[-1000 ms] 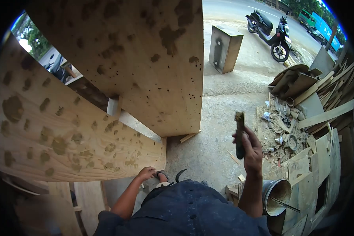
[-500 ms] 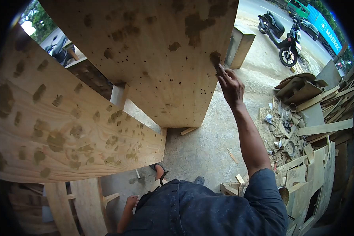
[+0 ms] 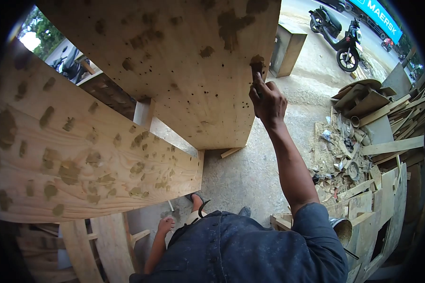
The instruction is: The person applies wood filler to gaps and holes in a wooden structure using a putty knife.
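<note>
I have the flat tool [image 3: 257,75] gripped in my right hand [image 3: 270,101], my fingers wrapped around its near part and one finger stretched along it. Its far end is at a dark brown patch [image 3: 257,60] close to the right edge of the large spotted panel [image 3: 189,70]. My right arm reaches far forward, and my knuckles are just beside that edge.

My left hand [image 3: 166,223] is low and near, beside my dark shirt [image 3: 241,247], with its fingers curled; I cannot tell whether anything is in it. It is just below the lower edge of the second panel [image 3: 75,160], which spreads across the left, covered in brown patches. A pale wooden block [image 3: 143,113] sits between the two panels.

At the near left are long boards [image 3: 111,240]. To my near right, a bucket [image 3: 341,229] lies tilted beside pale wood pieces [image 3: 359,207]. Farther along the right is a heap of scraps [image 3: 342,155]. At the far right, past a box [image 3: 289,52], a motor scooter [image 3: 337,40] stands beside the road.
</note>
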Motion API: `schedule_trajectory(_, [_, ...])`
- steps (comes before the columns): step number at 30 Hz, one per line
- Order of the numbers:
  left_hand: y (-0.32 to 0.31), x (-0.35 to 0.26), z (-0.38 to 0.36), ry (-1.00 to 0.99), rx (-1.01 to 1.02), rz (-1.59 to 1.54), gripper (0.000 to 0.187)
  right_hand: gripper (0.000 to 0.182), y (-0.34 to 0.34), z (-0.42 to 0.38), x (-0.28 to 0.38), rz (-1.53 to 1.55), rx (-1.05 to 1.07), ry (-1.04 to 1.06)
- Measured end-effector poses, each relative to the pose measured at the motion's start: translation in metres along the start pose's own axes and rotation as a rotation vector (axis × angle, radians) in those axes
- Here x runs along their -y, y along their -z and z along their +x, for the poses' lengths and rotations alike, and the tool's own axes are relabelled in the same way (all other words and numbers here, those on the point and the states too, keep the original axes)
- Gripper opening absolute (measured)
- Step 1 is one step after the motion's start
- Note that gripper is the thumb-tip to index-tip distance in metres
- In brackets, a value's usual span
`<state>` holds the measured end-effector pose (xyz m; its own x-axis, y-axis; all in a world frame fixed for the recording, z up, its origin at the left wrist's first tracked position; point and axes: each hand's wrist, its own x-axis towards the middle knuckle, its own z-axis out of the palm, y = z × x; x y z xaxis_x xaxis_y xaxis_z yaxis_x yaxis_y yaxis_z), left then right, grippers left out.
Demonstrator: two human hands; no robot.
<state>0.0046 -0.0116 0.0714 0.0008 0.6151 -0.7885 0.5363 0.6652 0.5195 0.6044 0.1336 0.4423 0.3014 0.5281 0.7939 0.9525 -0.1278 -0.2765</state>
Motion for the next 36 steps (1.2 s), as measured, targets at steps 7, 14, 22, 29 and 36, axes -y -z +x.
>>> schedule_trajectory(7, [0.001,0.008,-0.005,0.082,-0.008,-0.049,0.032,0.042,0.020,0.003,0.007,0.046,0.134,-0.106])
schedule_trajectory(14, [0.001,0.019,-0.012,0.133,-0.018,-0.044,0.032,0.041,0.004,-0.008,-0.014,-0.129,0.255,-0.098])
schedule_trajectory(22, [-0.002,0.005,-0.008,0.097,-0.009,-0.002,0.032,0.041,0.003,-0.004,-0.023,-0.098,0.168,-0.059])
schedule_trajectory(29, [-0.005,0.007,-0.008,0.089,-0.018,-0.029,0.030,0.046,0.026,-0.027,-0.040,0.394,0.221,-0.240])
schedule_trajectory(36, [0.002,0.011,-0.006,0.131,-0.015,-0.035,0.033,0.028,0.005,-0.006,-0.084,0.613,0.208,-0.239])
